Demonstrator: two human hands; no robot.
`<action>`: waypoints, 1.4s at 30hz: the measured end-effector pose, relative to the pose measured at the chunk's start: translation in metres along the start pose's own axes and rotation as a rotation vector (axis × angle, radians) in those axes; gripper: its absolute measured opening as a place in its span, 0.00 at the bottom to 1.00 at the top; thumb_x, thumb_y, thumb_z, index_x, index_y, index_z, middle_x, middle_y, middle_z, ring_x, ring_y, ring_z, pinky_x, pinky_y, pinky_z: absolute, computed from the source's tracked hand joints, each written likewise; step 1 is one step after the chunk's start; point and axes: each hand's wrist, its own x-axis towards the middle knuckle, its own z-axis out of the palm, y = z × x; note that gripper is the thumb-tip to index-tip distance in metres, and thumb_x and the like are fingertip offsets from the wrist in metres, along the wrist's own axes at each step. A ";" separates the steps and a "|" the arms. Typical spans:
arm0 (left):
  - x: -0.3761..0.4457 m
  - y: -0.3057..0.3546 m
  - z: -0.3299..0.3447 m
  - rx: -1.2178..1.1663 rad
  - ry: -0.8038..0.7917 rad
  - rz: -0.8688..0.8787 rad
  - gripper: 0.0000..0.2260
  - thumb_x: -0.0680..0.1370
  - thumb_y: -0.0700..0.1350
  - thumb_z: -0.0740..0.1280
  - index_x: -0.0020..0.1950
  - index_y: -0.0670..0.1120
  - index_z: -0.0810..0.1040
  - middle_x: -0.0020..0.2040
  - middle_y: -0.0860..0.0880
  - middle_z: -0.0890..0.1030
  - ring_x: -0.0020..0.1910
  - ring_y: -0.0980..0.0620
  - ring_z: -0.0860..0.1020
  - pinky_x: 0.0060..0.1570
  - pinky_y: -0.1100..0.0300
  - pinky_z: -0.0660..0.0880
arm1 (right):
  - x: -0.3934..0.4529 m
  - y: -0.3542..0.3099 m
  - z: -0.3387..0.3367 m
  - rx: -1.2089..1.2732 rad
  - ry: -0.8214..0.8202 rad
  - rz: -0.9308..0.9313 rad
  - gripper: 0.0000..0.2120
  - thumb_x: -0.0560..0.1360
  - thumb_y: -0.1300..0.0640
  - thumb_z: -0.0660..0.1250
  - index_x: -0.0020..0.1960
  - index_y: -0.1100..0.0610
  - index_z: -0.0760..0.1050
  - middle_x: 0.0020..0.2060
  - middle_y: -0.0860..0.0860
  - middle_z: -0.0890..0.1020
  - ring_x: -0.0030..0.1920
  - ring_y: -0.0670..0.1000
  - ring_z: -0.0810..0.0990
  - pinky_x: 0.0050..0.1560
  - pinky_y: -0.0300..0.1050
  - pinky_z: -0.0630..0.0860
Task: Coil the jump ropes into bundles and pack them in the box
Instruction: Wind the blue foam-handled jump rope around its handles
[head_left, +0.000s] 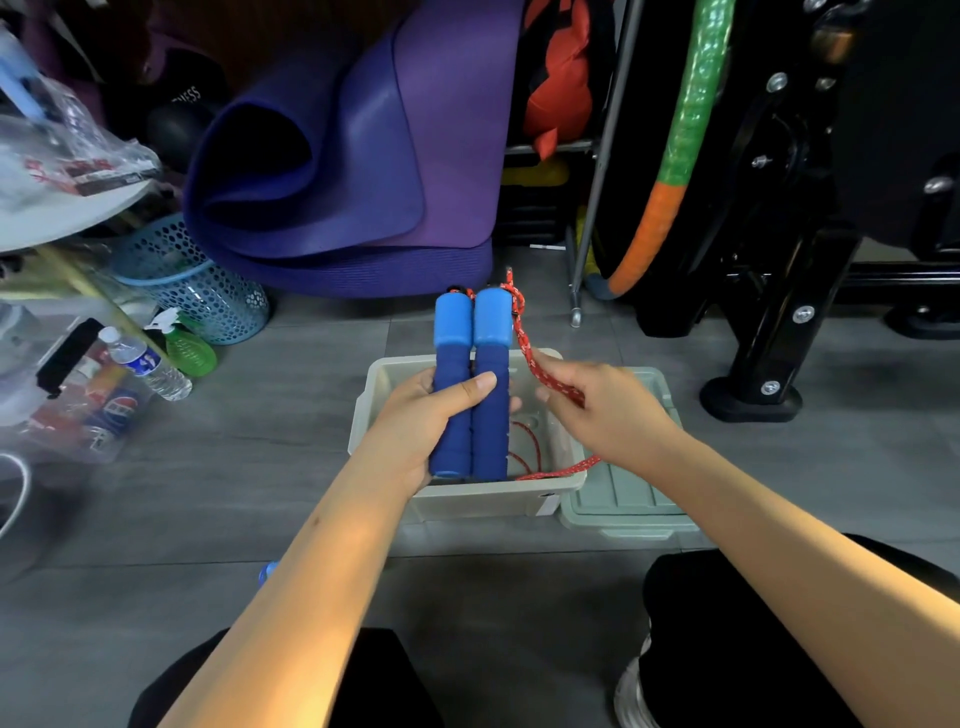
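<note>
Blue handles hide the left hand's fingers; right hand pinches rope.

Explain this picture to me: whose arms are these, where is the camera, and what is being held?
There is no machine here. A person wears a camera on the head, so you look down along their own arms. The left hand grips two blue handles of a jump rope, side by side and upright. The right hand pinches the red rope, which runs up to the handle tops and also trails down into the box. The box stands open on the grey floor, its lid beside it on the right. Behind lie a purple mat and a blue basket.
</note>
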 end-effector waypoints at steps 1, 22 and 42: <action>0.001 -0.001 -0.001 -0.016 0.024 0.003 0.07 0.75 0.39 0.68 0.53 0.43 0.77 0.44 0.45 0.85 0.46 0.47 0.84 0.42 0.54 0.82 | 0.000 0.000 0.002 -0.075 -0.011 -0.020 0.18 0.80 0.54 0.58 0.69 0.45 0.68 0.30 0.49 0.75 0.33 0.51 0.74 0.36 0.44 0.71; -0.015 0.004 0.027 -0.296 0.135 -0.071 0.07 0.78 0.36 0.65 0.41 0.44 0.73 0.30 0.48 0.82 0.36 0.50 0.80 0.53 0.48 0.76 | -0.013 -0.020 0.024 0.319 0.266 0.022 0.05 0.73 0.58 0.71 0.48 0.55 0.83 0.40 0.40 0.81 0.38 0.30 0.75 0.42 0.24 0.69; 0.008 -0.003 0.002 -0.025 0.314 -0.023 0.09 0.73 0.34 0.70 0.47 0.46 0.75 0.40 0.47 0.82 0.40 0.49 0.81 0.49 0.50 0.78 | -0.009 -0.019 -0.001 -0.206 -0.003 -0.023 0.08 0.75 0.46 0.65 0.50 0.47 0.79 0.35 0.41 0.78 0.38 0.44 0.75 0.41 0.40 0.70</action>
